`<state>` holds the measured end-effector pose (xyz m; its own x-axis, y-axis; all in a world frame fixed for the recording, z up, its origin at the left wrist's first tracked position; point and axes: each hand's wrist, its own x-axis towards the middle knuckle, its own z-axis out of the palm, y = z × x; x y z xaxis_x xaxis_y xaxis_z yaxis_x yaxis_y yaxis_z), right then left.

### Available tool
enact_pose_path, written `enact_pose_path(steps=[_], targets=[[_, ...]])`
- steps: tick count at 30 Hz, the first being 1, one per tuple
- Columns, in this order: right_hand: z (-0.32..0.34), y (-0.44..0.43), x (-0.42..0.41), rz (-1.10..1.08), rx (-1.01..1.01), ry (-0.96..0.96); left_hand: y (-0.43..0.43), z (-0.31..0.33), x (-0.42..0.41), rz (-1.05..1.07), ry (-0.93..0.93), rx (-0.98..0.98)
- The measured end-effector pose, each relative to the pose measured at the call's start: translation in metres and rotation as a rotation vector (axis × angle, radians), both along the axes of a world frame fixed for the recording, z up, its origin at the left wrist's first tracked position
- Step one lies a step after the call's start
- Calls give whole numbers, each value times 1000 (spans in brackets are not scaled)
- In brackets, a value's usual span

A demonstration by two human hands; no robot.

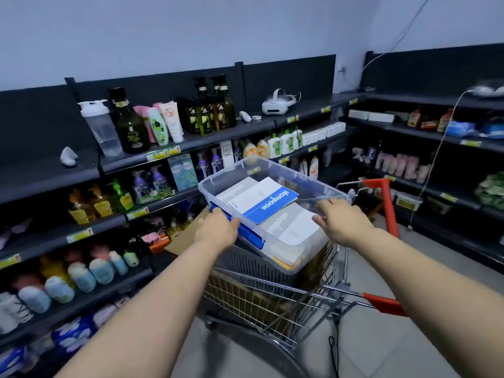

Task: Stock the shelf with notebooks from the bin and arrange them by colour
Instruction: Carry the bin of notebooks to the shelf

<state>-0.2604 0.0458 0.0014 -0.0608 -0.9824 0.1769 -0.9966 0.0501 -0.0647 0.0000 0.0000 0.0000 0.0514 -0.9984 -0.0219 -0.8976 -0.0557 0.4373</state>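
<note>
A clear plastic bin (275, 166) with a blue latch rests tilted on top of a wire shopping cart (272, 304). Inside lies a stack of notebooks: a blue and white notebook (268, 204) on top, grey ones (289, 223) under it, and a yellow edge at the bottom. My left hand (216, 227) grips the bin's near left rim at the blue latch. My right hand (339, 221) holds the near right rim. The dark shelf (49, 170) on the left has a bare stretch at its top level.
Shelves on the left hold bottles, tubes and a clear shaker (101, 128); a white headset (278, 103) lies on the top level. More stocked shelves line the right wall. The cart has red handles (383, 304). A cardboard box (188, 233) sits by the cart. Grey floor lies below.
</note>
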Motion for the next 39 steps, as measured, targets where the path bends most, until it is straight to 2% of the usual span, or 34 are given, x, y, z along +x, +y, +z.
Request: enact_pose_path(steps=[5,14,18,21,24,28,33,39], targets=[[2,-47,-23,-35,17,-42,-37,-12,-10,87,146,66],[-6,-163,-60,120,79,-13,-98,-37,-38,225,277,22],[-14,-204,-77,162,141,-35,-108,-46,-53,314,277,33],[-15,-228,-85,213,217,-140,-109,-46,-62,329,266,58],[-18,-242,-90,295,337,-236,-108,-46,-68,377,306,61],[-27,-245,-95,344,393,-319,-107,-55,-69,487,388,96],[-37,-250,-100,346,367,-381,-110,-62,-72,514,378,72],[-43,-247,-94,325,303,-392,-111,-76,-78,628,511,-37]])
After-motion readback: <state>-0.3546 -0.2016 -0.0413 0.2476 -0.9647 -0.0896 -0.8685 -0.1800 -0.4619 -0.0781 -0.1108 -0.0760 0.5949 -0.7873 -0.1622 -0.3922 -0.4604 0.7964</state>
